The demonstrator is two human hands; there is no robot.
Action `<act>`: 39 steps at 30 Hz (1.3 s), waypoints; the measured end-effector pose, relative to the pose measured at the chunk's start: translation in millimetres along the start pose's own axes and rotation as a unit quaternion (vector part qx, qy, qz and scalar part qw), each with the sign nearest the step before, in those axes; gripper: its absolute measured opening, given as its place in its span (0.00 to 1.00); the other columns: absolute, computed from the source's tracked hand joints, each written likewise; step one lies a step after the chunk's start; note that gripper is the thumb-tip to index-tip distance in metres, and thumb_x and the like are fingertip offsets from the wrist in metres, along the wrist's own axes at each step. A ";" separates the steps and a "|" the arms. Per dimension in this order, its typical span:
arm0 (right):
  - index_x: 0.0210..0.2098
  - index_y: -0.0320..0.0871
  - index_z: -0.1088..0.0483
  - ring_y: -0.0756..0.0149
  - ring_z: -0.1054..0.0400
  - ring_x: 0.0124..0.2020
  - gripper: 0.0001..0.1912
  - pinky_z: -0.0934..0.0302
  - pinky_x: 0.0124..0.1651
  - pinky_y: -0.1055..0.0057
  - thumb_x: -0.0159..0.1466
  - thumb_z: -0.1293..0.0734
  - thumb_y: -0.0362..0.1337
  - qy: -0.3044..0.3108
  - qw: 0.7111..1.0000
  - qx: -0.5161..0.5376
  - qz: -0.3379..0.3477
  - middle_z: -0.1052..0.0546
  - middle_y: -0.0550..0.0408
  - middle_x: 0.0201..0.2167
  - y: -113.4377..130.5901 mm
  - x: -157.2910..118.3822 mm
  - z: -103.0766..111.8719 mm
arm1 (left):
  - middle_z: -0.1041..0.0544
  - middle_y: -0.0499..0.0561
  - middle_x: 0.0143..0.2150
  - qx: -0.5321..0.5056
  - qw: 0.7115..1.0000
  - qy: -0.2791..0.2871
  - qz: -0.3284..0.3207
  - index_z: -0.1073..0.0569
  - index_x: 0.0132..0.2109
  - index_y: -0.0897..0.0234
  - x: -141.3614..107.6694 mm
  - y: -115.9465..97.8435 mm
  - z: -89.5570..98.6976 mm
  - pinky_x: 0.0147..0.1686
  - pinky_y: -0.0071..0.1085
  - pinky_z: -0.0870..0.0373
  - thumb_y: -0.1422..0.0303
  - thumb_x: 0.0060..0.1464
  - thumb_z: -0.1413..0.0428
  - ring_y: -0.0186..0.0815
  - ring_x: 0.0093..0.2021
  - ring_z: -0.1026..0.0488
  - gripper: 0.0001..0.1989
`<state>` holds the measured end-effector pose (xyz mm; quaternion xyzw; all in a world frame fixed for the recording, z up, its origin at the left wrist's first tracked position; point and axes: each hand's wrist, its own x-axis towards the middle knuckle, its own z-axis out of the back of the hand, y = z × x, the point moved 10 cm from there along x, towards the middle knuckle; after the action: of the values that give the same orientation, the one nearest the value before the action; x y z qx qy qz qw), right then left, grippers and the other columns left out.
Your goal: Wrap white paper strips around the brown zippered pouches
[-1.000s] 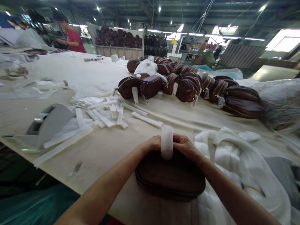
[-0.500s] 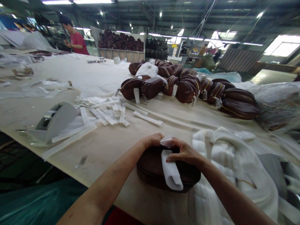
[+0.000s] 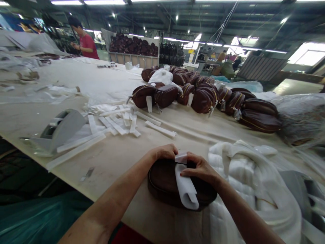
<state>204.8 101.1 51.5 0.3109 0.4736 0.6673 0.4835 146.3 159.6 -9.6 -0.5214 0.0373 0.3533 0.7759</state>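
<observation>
A dark brown oval bag (image 3: 162,183) lies on the table in front of me. A white foam strip (image 3: 186,189) runs over its top, its near end curled. My left hand (image 3: 167,151) is at the bag's far edge, fingers bent beside a small translucent piece (image 3: 181,158); what its fingertips hold, if anything, is hidden. My right hand (image 3: 199,167) pinches the far part of the strip, with the thumb on the strip and the fingers over the bag's far edge.
White strips (image 3: 116,123) lie scattered left of centre beside a grey tape dispenser (image 3: 66,130). Many brown bags (image 3: 203,98) stand farther back. A white foam bundle (image 3: 243,173) and another dispenser (image 3: 297,189) are at the right. A person in red (image 3: 87,45) stands at the far left.
The small translucent piece now lies lower, against the strip's far end. My left fingers have shifted slightly. The whole view has moved a little.
</observation>
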 end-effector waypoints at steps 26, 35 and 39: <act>0.51 0.47 0.30 0.53 0.32 0.50 0.30 0.40 0.55 0.57 0.49 0.24 0.43 -0.032 0.998 -0.013 0.048 0.24 0.54 0.48 -0.9 -8.7 3.2 | 0.24 0.47 0.36 0.019 0.973 -0.159 -0.164 0.23 0.39 0.67 -69.5 -55.8 7.8 0.41 0.24 0.34 0.73 0.47 0.42 0.33 0.38 0.28 0.10; 0.47 0.44 0.30 0.56 0.30 0.42 0.29 0.36 0.46 0.63 0.47 0.25 0.45 -0.049 0.998 -0.032 0.029 0.23 0.55 0.38 1.2 -12.8 4.8 | 0.27 0.46 0.30 0.053 0.955 -0.237 -0.170 0.25 0.31 0.66 -84.7 -60.6 -2.5 0.35 0.23 0.35 0.75 0.48 0.44 0.31 0.33 0.31 0.03; 0.49 0.43 0.32 0.59 0.30 0.39 0.31 0.36 0.43 0.66 0.48 0.26 0.46 -0.037 0.998 -0.027 0.032 0.24 0.54 0.38 2.8 -12.0 2.9 | 0.26 0.48 0.34 0.099 0.948 -0.229 -0.197 0.25 0.33 0.64 -90.1 -63.7 -11.4 0.42 0.27 0.35 0.76 0.50 0.45 0.34 0.39 0.30 0.05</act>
<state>210.5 90.6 55.7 0.3372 0.4268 0.6831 0.4873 119.9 91.0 73.5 -0.3436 -0.2100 0.2981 0.8654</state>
